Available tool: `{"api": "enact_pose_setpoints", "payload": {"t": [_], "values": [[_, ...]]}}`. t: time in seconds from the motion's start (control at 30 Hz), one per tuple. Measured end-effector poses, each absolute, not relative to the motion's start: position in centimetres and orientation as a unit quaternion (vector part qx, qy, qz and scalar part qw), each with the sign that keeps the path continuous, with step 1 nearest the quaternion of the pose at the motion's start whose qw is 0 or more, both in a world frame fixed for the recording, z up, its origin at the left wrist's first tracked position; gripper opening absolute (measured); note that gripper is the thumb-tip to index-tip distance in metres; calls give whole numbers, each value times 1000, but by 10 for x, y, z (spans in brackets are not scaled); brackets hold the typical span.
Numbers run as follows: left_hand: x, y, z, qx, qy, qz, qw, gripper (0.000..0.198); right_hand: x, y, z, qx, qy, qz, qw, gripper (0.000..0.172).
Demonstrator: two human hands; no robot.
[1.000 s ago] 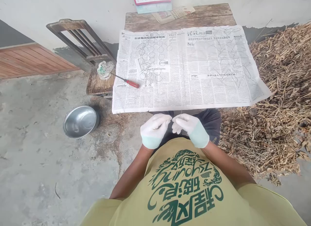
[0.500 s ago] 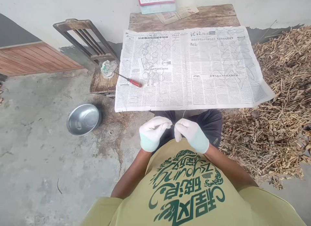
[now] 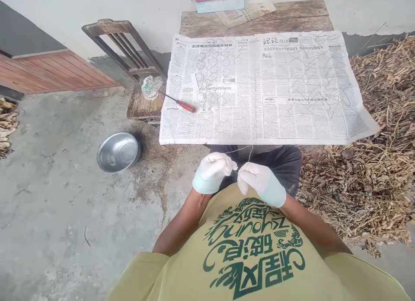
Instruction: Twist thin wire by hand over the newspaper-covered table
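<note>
Both my hands wear white gloves with pale green cuffs and are close together over my lap, below the table's near edge. My left hand [image 3: 214, 169] is closed, its fingers pinching a thin wire [image 3: 240, 149]. The same wire runs to my right hand [image 3: 256, 180], also closed in a pinch, and part of it arches up between the two hands. Newspaper sheets [image 3: 298, 124] cover the table in front of me. Thin wire rings [image 3: 212, 68] lie on the left part of the paper, and bent wire shapes [image 3: 311, 80] lie on the right.
A red-handled screwdriver [image 3: 186, 106] lies at the paper's left edge. A wooden chair [image 3: 142, 106] beside the table holds a crumpled plastic bag [image 3: 151, 87]. A metal basin [image 3: 113, 163] stands on the floor at left. Dry plant stalks [image 3: 366, 197] are heaped at right.
The wire now bends in an arch between my hands, where a single end stuck up before. My left fingers have curled in more. The whole view has shifted slightly.
</note>
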State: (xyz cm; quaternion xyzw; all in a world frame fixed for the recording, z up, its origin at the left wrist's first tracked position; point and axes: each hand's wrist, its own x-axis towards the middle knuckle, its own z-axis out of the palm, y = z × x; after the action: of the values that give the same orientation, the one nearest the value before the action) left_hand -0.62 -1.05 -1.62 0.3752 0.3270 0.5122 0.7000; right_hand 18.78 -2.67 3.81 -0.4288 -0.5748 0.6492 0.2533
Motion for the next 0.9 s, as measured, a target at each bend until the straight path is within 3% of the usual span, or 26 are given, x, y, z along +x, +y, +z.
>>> {"api": "enact_pose_setpoints", "payload": {"t": [0.2, 0.53, 0.9], "values": [[-8, -10, -25, 352, 283, 499, 740, 47, 190, -28, 38, -416, -590, 651, 236, 34], [-18, 3, -25, 405, 298, 366, 783, 56, 192, -40, 32, -434, -557, 675, 215, 33], [-29, 0, -18, 425, 479, 412, 648, 49, 188, -44, 26, -472, -527, 668, 230, 31]]}}
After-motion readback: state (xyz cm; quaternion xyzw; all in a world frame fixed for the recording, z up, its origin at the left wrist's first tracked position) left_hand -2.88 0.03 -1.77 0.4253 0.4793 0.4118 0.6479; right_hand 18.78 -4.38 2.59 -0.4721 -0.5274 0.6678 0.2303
